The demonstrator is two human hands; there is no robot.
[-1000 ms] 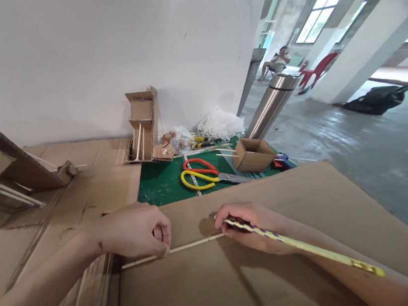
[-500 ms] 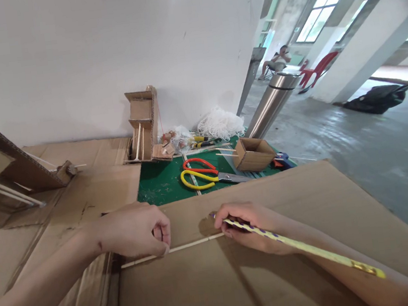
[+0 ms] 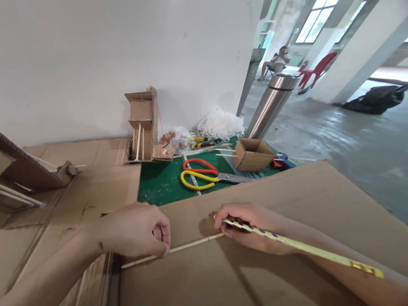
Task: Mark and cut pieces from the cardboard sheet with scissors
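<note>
Hands at thin stick [image 3: 194,244], flat on cardboard sheet [image 3: 185,296].
Left hand [image 3: 139,230]: fingers bunched together on stick. Right hand [image 3: 253,224]: fingers clamped round yellow pencil [image 3: 302,246], at stick's right stretch.

From my remote seat, I count two grips: one left grip [image 3: 139,229] and one right grip [image 3: 251,224]. I have one yellow pencil [image 3: 299,246], one thin stick [image 3: 193,244] running between the grips, and one large cardboard sheet [image 3: 192,295]. Beyond, I tally one pair of scissors [image 3: 231,177], one small open box [image 3: 252,161], one metal cylinder [image 3: 271,106], one heap of white string [image 3: 218,123] and two cardboard builds [image 3: 143,108]. Farther off, I see one seated person [image 3: 277,59] and one black bundle [image 3: 377,100].
</note>
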